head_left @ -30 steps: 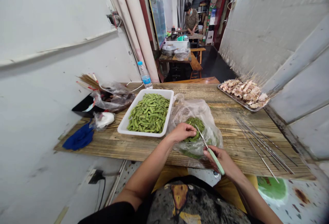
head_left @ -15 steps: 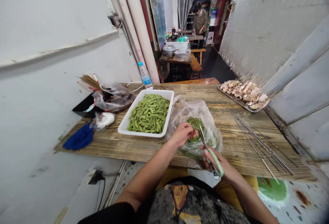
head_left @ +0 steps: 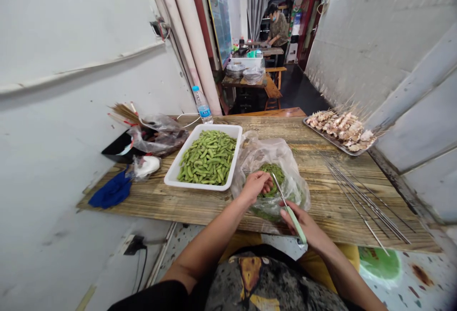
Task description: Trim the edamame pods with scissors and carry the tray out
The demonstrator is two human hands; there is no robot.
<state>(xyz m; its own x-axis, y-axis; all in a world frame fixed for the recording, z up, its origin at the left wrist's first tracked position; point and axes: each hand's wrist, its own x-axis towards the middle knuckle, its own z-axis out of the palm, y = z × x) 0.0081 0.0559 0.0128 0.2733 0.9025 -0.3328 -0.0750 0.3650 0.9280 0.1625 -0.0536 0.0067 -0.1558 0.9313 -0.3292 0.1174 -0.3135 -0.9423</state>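
Note:
My left hand (head_left: 257,185) is closed in a pinch on a green pod (head_left: 270,191) over the open clear plastic bag (head_left: 293,168) of green pods at the near edge of the wooden table (head_left: 321,196). My right hand (head_left: 306,226) grips scissors with pale green handles (head_left: 293,218), their blades closed and pointing up toward the pod. A white tray (head_left: 235,132) full of green pods sits just left of the bag.
A metal tray of skewered meat (head_left: 339,129) lies at the far right, and loose metal skewers (head_left: 364,199) lie beside it. A water bottle (head_left: 202,105), a bag of bamboo sticks (head_left: 157,135) and a blue cloth (head_left: 110,192) are at the left. Another person (head_left: 277,27) works at a far table.
The scissors opened and then shut again near the pod. My left hand shifted slightly within the bag. The far person moved to the right.

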